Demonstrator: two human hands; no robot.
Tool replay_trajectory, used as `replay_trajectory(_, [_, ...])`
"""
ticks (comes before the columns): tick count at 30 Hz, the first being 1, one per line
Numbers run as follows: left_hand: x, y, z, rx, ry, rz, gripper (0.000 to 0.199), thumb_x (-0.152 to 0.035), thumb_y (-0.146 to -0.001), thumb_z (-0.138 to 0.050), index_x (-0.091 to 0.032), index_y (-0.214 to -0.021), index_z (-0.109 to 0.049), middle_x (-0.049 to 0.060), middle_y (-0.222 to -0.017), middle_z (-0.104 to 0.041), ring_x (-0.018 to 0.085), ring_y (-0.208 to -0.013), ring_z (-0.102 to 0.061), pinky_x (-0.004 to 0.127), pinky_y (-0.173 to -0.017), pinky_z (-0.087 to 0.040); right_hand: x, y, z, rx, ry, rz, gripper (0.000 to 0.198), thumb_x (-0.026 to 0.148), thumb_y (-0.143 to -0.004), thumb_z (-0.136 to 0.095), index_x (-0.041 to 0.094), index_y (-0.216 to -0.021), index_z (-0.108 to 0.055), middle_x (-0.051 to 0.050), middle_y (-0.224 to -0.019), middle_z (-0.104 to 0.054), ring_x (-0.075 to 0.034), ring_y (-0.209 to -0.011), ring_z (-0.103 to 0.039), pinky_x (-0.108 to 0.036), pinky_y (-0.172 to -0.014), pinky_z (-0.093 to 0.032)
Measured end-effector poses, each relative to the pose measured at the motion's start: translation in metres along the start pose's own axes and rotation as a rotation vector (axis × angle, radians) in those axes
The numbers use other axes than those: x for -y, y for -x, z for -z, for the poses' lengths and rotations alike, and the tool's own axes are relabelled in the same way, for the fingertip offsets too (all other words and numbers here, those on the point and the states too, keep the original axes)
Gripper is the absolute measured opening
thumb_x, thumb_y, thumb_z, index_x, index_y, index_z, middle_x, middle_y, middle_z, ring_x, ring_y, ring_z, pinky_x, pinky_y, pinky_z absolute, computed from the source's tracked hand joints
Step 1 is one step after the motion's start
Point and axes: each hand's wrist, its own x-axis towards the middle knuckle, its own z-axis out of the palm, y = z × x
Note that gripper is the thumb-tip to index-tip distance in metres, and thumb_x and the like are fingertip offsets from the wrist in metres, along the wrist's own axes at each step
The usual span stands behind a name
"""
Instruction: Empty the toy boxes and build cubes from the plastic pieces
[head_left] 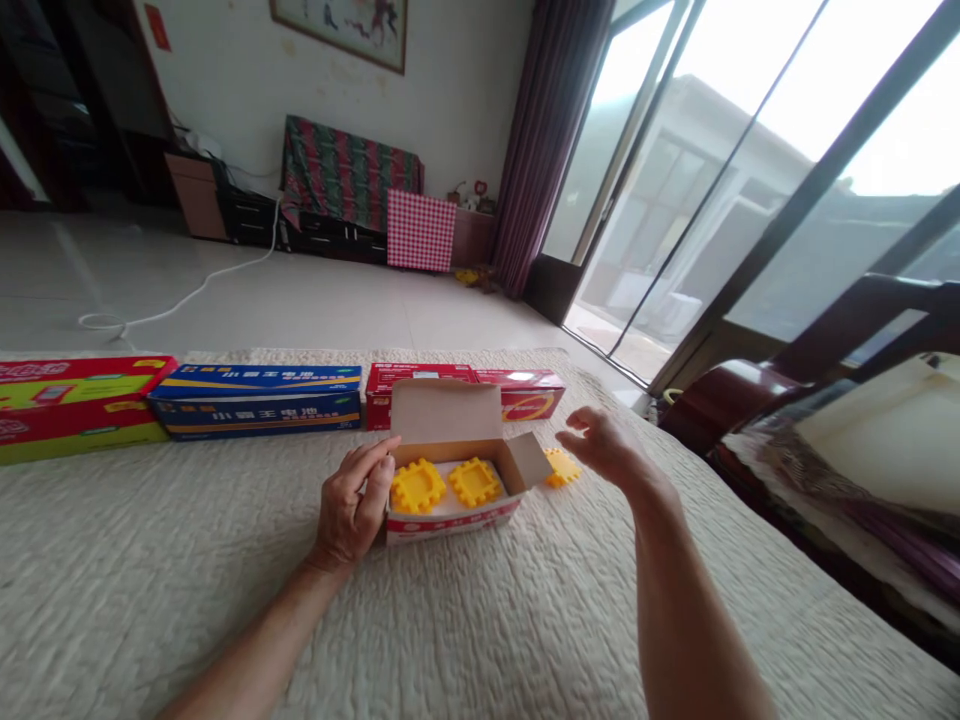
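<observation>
A small red-and-white cardboard box (454, 528) stands with its lid flap raised and a side flap folded outward. Inside it lie two yellow square plastic pieces with notched edges, the left piece (418, 486) and the right piece (475, 483). My left hand (356, 500) grips the box's left end, thumb toward the near side. To the right of the box, a third yellow notched piece (561, 467) rests on the quilted cover, partly hidden by the side flap. Just above and right of that piece is my right hand (604, 445), its fingers apart and holding nothing.
Behind the box stand a blue box (259, 402), a red-and-green box (82, 405) and red boxes (525, 392) in a row on the quilted cover (465, 630). A dark wooden chair (720, 400) is at the right. A white cable (202, 288) crosses the floor beyond.
</observation>
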Motion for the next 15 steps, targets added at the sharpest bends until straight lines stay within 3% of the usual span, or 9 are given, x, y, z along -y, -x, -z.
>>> replay_trajectory(6, [0.001,0.001,0.001,0.000,-0.003,-0.001,0.035,-0.034,-0.092,-0.044,-0.015,-0.110,-0.068,0.009,-0.111,-0.070,0.020,-0.103,-0.064,0.032,-0.091,-0.051,-0.017,-0.007,-0.023,0.209,0.087,-0.050,0.043,0.042,-0.074,-0.067,0.014,-0.107,-0.067,-0.014,-0.107,-0.068,-0.025,-0.094,-0.065,-0.030,-0.073,-0.047])
replay_trajectory(15, [0.001,0.000,0.000,-0.013,-0.011,-0.012,0.035,-0.035,-0.092,-0.044,-0.016,-0.109,-0.069,0.008,-0.110,-0.071,0.020,-0.102,-0.065,0.032,-0.090,-0.052,-0.030,-0.013,-0.042,0.267,0.138,-0.027,0.047,0.042,-0.067,-0.072,0.014,-0.105,-0.068,-0.012,-0.101,-0.068,-0.022,-0.088,-0.064,-0.027,-0.069,-0.046])
